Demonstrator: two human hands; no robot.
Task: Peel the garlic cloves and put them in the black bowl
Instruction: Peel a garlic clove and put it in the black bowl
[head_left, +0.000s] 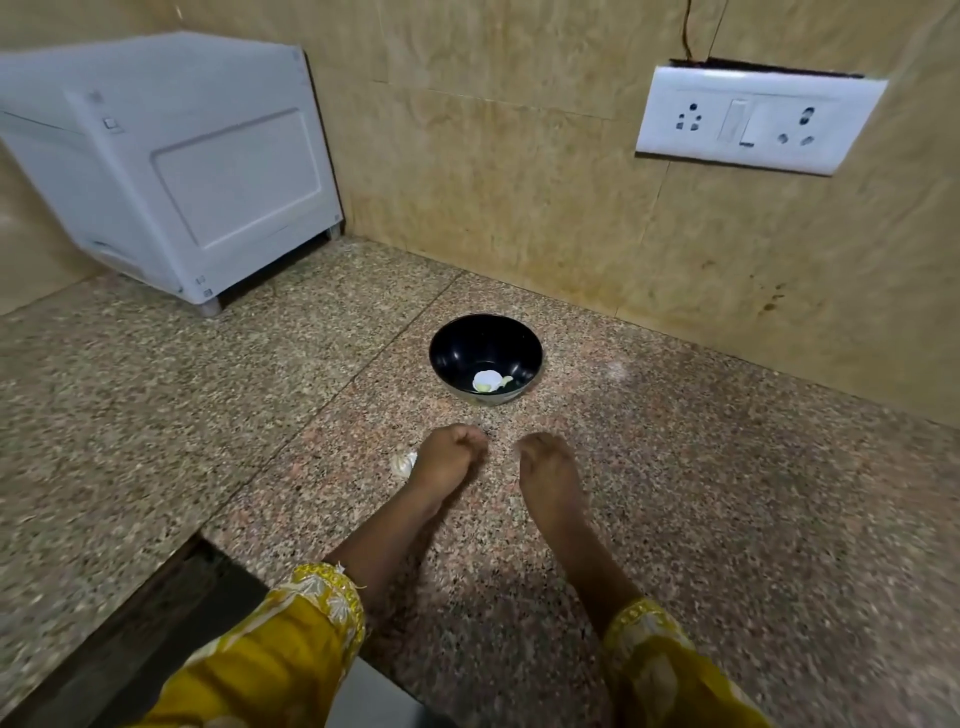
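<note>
two yellow embroidered sleeves (291, 639) nearest, then two bare hands, one whitish papery garlic piece (404, 462), one glossy black round bowl (485, 338) holding pale peeled garlic pieces (487, 381) (count unclear), one white boxy appliance (171, 171), one white socket plate (758, 119). all on a speckled pinkish granite counter (727, 493), beige tiled wall (493, 182) behind. left hand (447, 457) curled, just beside the papery piece; right hand (548, 467) curled too, blurred. cannot tell whether either holds anything.

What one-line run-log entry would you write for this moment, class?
left hand: fingers curled, grip unclear | right hand: fingers curled, grip unclear | garlic piece: on counter beside left hand | black bowl: pale pieces inside
</note>
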